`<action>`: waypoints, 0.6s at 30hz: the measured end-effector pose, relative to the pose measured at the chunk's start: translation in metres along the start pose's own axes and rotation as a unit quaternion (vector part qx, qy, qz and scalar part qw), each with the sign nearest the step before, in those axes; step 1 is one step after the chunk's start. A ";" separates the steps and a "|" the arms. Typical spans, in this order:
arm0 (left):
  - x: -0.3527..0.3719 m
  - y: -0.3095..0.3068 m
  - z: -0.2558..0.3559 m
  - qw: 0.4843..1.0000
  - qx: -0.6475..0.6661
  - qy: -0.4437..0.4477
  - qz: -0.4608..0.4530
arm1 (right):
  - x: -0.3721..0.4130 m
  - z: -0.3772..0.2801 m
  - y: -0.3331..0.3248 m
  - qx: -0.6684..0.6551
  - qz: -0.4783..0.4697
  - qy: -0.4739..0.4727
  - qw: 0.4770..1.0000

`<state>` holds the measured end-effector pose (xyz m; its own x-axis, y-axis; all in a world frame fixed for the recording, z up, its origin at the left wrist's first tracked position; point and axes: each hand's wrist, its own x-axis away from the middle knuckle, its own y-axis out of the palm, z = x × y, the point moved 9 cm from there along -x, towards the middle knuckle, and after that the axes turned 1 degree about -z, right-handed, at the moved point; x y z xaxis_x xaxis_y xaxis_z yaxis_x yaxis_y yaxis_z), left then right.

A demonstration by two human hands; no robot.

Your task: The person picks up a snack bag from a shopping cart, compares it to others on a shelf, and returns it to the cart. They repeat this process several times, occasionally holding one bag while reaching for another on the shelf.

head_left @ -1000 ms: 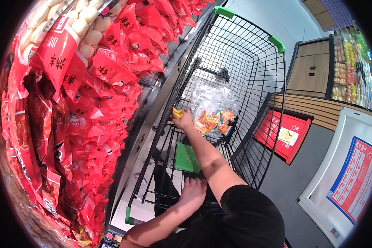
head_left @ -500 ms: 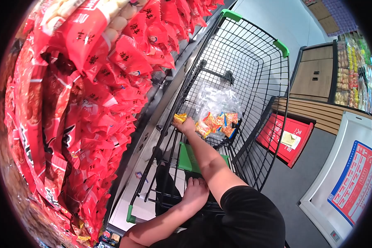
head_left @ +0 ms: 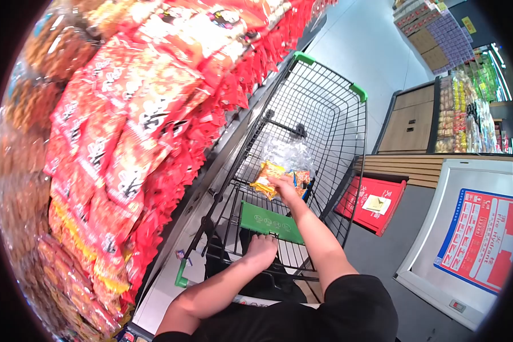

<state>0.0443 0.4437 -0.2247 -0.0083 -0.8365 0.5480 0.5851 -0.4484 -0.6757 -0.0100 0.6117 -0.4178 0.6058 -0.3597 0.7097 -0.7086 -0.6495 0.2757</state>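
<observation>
My right hand [head_left: 285, 187] reaches into the black wire shopping cart [head_left: 339, 142] and grips a yellow snack packet [head_left: 264, 181]. Next to it in the cart lie more orange and yellow packets [head_left: 302, 178] and a clear plastic bag [head_left: 285, 153]. My left hand [head_left: 261, 251] is closed at the near end of the cart, just below the green panel [head_left: 271, 221]. What its fingers wrap round is hidden.
Red snack bags [head_left: 148, 119] hang and lie in a tall display at left. On the right are a red box [head_left: 367, 202], a white fire hydrant cabinet [head_left: 439, 171], a wooden cabinet [head_left: 409, 122] and stocked shelves [head_left: 467, 108].
My right hand has moved from the cart's left side to over the packets inside, carrying the yellow packet. The view has shifted, showing more of the display and the green panel.
</observation>
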 end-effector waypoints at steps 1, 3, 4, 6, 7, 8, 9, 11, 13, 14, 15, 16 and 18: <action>-0.001 0.001 -0.001 1.000 -0.003 0.000 0.010 | 0.038 -0.041 0.020 -0.061 -0.032 -0.039 0.997; -0.005 -0.004 -0.006 0.997 0.029 -0.036 0.063 | 0.083 -0.078 0.027 -0.069 -0.079 -0.090 0.990; -0.002 -0.020 -0.008 0.993 0.066 -0.046 0.088 | 0.092 -0.079 0.018 -0.060 -0.052 -0.065 0.995; 0.006 -0.043 -0.013 0.965 0.161 -0.038 0.205 | 0.149 -0.116 0.042 -0.060 -0.097 -0.113 0.987; 0.011 -0.054 -0.024 0.917 0.258 -0.028 0.304 | 0.189 -0.145 0.070 -0.065 -0.137 -0.148 0.977; 0.003 -0.039 -0.043 0.832 0.460 -0.029 0.308 | 0.214 -0.157 0.084 -0.041 -0.143 -0.156 0.977; -0.031 0.011 -0.066 0.780 0.575 -0.004 0.245 | 0.234 -0.164 0.093 -0.035 -0.148 -0.161 0.975; 0.033 -0.052 -0.050 0.511 0.825 -0.070 0.229 | 0.272 -0.173 0.112 0.022 -0.155 -0.198 0.968; 0.071 -0.084 -0.043 0.460 0.863 0.028 0.209 | 0.307 -0.178 0.140 0.103 -0.177 -0.190 0.960; 0.101 -0.111 -0.029 0.453 0.863 0.089 0.206 | 0.322 -0.180 0.156 0.180 -0.188 -0.215 0.941; 0.129 -0.133 -0.018 0.447 0.858 0.150 0.205 | 0.336 -0.182 0.176 0.254 -0.202 -0.241 0.915; 0.152 -0.136 -0.013 0.444 0.856 0.172 0.202 | 0.351 -0.184 0.200 0.297 -0.214 -0.268 0.891; 0.196 -0.140 -0.011 0.458 0.827 0.225 0.237 | 0.379 -0.182 0.238 0.329 -0.237 -0.297 0.864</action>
<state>-0.0476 0.3387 -0.0279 0.4893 -0.8633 0.1238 0.4193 0.3573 0.8346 -0.0152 0.4428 0.0345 0.9892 -0.1014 0.1060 -0.0882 -0.9885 -0.1226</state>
